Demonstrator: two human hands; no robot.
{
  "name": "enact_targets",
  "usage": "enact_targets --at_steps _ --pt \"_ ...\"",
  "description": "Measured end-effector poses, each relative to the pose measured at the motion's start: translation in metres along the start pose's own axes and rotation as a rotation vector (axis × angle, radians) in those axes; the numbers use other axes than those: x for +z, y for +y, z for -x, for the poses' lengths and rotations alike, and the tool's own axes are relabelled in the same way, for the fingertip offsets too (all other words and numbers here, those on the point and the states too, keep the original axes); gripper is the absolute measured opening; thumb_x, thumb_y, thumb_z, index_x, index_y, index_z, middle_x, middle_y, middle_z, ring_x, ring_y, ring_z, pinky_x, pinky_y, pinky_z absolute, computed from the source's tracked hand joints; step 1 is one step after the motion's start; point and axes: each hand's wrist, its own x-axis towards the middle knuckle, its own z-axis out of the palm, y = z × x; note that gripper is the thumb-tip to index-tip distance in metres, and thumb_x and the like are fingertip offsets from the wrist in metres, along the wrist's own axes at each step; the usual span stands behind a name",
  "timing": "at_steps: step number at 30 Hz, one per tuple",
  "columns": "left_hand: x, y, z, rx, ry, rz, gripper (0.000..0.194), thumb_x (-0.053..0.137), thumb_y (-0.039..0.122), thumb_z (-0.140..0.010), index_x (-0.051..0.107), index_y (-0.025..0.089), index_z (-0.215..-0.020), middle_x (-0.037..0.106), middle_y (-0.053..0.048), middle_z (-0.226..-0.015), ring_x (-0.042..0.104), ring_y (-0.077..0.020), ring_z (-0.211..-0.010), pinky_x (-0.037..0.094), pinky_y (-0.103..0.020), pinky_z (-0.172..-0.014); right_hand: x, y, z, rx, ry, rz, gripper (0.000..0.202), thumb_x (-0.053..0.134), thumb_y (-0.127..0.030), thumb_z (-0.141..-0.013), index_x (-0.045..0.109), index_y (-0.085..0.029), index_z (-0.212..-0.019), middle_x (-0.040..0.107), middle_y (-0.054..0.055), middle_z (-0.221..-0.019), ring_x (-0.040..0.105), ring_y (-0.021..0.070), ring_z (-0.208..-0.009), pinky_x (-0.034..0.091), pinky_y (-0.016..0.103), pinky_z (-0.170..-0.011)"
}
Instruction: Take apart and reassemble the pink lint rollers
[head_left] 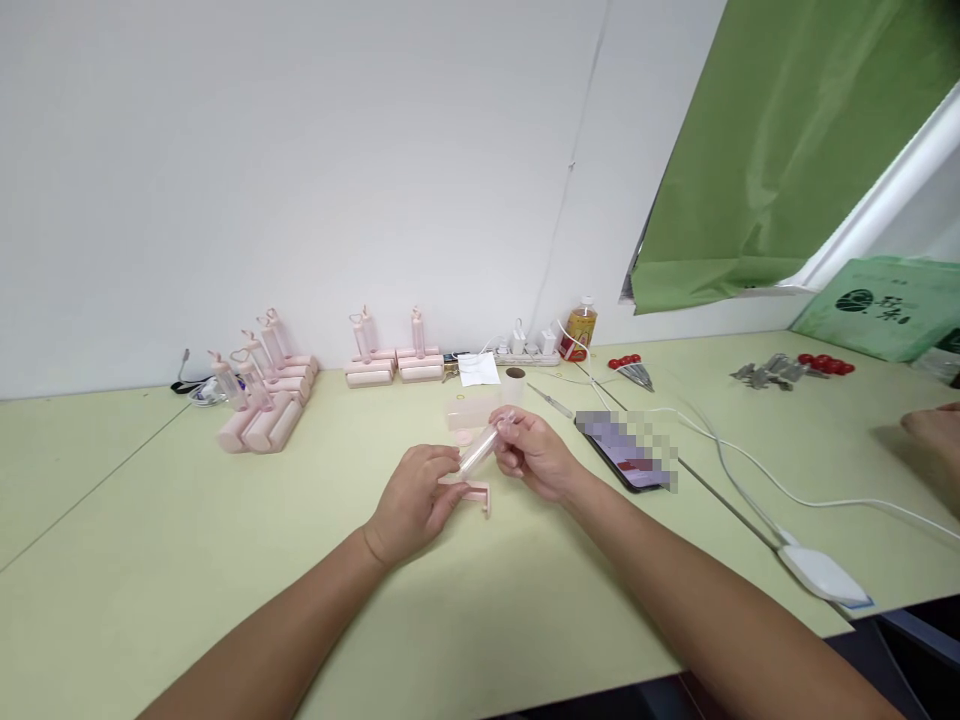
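My right hand (pixel 536 455) is closed round the upper end of a clear plastic tube (pixel 480 455), which slants down toward the left. The fingers of my left hand (pixel 420 500) meet the tube's lower end. Under the left thumb is a pale pink angular plastic piece (pixel 478 494), partly covered by the hand. Just beyond the tube lie a translucent pink cover (pixel 471 411) and a small pink round piece (pixel 465 437). A white roll with a brown core (pixel 515 386) stands behind my right hand.
Pink roller units with upright clear tubes (pixel 259 400) stand at the left, more (pixel 370 370) by the wall. A phone (pixel 626 455), a white cable (pixel 750 478), a power strip (pixel 529 355), a drink bottle (pixel 580 330) and red-ended metal tools (pixel 787 370) lie around. Another person's hand (pixel 934 435) is at right.
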Motion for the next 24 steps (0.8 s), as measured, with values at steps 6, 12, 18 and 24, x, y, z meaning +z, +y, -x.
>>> enact_targets --at_steps 6,12,18,24 --pt "-0.007 0.001 -0.007 -0.217 -0.373 -0.109 0.022 0.058 0.033 -0.085 0.057 0.022 -0.103 0.061 -0.007 -0.106 0.054 -0.0231 -0.101 0.041 -0.041 -0.089 -0.037 -0.014 -0.01 -0.486 0.483 0.548 0.03 0.072 -0.041 -0.069 0.06 -0.02 -0.085 0.046 -0.006 -0.059 0.04 0.0095 -0.05 0.035 0.024 -0.049" --pt "-0.02 -0.001 -0.013 -0.306 -0.544 -0.183 0.026 0.047 0.037 -0.088 0.067 0.023 -0.082 0.058 -0.005 -0.082 0.053 -0.0212 -0.081 0.039 -0.039 -0.078 -0.071 -0.008 -0.025 -0.378 0.602 0.944 0.027 0.063 -0.045 -0.074 0.06 -0.019 -0.082 0.046 -0.006 -0.055 0.044 0.0122 -0.053 0.036 0.026 -0.056" --pt "-0.021 -0.009 -0.011 -0.345 -0.683 -0.186 0.044 0.045 0.059 -0.085 0.065 0.021 -0.075 0.054 -0.007 -0.085 0.053 -0.0218 -0.076 0.039 -0.034 -0.068 -0.085 0.002 -0.036 -0.206 0.567 1.079 0.029 0.062 -0.046 -0.072 0.064 -0.019 -0.082 0.052 -0.003 -0.056 0.047 0.0148 -0.055 0.034 0.026 -0.055" --pt "-0.009 -0.014 -0.009 -0.458 -0.654 -0.111 0.043 0.056 0.06 -0.077 0.064 0.023 -0.098 0.061 -0.005 -0.086 0.057 -0.0222 -0.077 0.039 -0.03 -0.06 -0.09 0.005 -0.038 -0.155 0.551 1.108 0.033 0.06 -0.049 -0.073 0.064 -0.018 -0.083 0.054 -0.002 -0.058 0.047 0.0149 -0.055 0.032 0.026 -0.054"
